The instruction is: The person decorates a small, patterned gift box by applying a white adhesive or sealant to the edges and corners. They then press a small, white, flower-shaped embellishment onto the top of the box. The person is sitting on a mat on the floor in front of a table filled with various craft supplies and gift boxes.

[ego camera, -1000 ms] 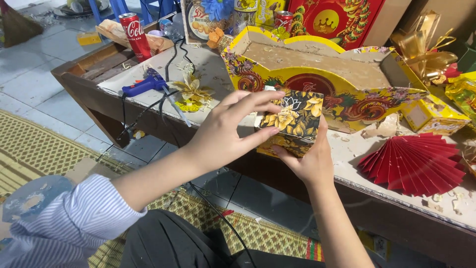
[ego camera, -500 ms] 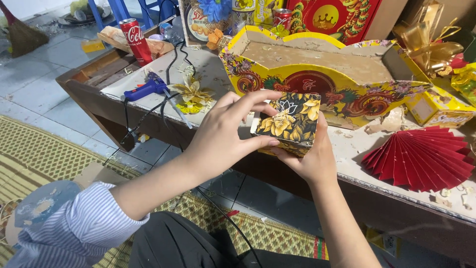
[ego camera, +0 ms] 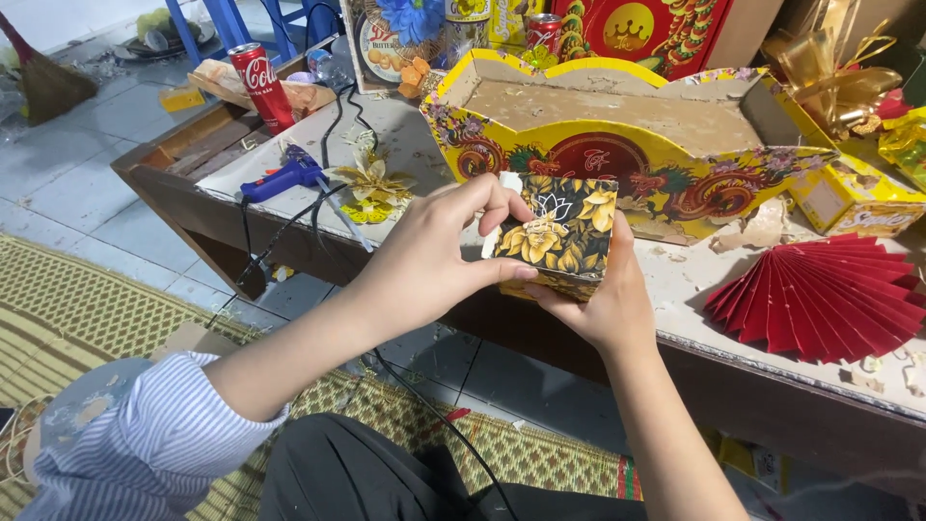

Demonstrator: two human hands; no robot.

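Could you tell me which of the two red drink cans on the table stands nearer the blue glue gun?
The red can at the far left corner, just beyond the glue gun; the other can stands farther right among the boxes.

The small box [ego camera: 562, 234] between the hands looks like glossy printed card, black with gold flowers. At twelve o'clock of it, the boat-shaped tray [ego camera: 617, 145] is printed card outside, with raw brown board, rough and glue-crusted, inside. At three o'clock lies a red fan [ego camera: 830, 299] of pleated matt paper. The table [ego camera: 694, 289] top is pale, scuffed and crumb-strewn, perhaps painted wood. At ten o'clock rest a blue plastic glue gun [ego camera: 280, 178], a shiny metal drink can [ego camera: 262, 85] and a gold foil flower [ego camera: 371, 183]. The sleeve [ego camera: 145, 444] is striped woven cloth.
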